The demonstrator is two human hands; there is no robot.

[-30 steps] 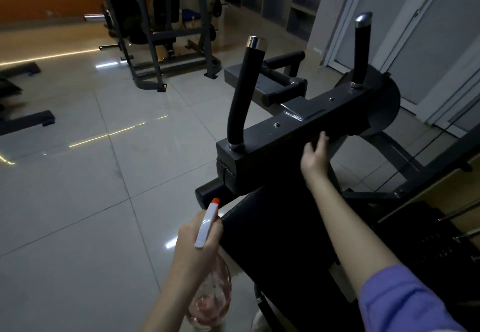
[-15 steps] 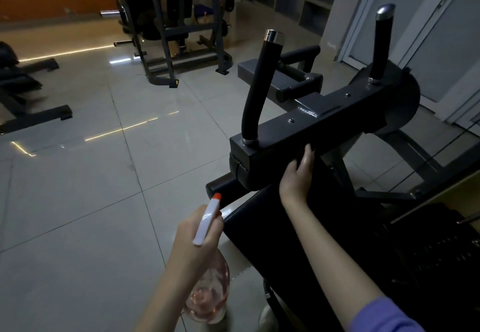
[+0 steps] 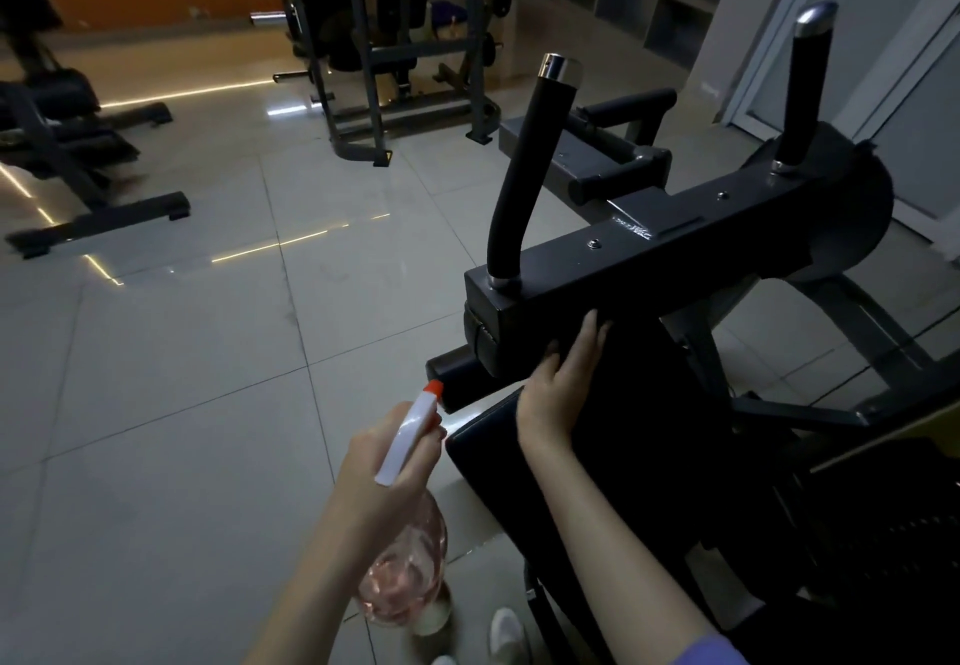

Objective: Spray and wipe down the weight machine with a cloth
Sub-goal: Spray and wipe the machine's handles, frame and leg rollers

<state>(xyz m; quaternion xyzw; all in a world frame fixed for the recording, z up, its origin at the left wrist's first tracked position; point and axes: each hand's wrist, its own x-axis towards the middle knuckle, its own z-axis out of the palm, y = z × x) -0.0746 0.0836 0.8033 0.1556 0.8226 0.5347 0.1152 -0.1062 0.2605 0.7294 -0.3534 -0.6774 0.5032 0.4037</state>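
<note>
The dark weight machine has a black crossbar (image 3: 649,269) with two upright padded handles (image 3: 524,181) (image 3: 808,87). My right hand (image 3: 558,389) lies with straight fingers against the near side of the crossbar, close to its left end and just above a black pad (image 3: 483,446). I cannot make out a cloth under it against the dark surfaces. My left hand (image 3: 384,461) grips a clear spray bottle (image 3: 410,576) of pink liquid. Its white head and orange nozzle (image 3: 432,389) point at the machine's left end.
Glossy tiled floor (image 3: 208,404) spreads to the left. A rack machine (image 3: 395,71) stands at the back and another machine's base (image 3: 93,217) sits far left. The machine's frame and weight stack (image 3: 883,534) fill the right side. White shoes (image 3: 506,633) show at the bottom.
My right hand has slid left along the near side of the crossbar, toward its left end. The spray bottle stays in my left hand, still aimed at the machine.
</note>
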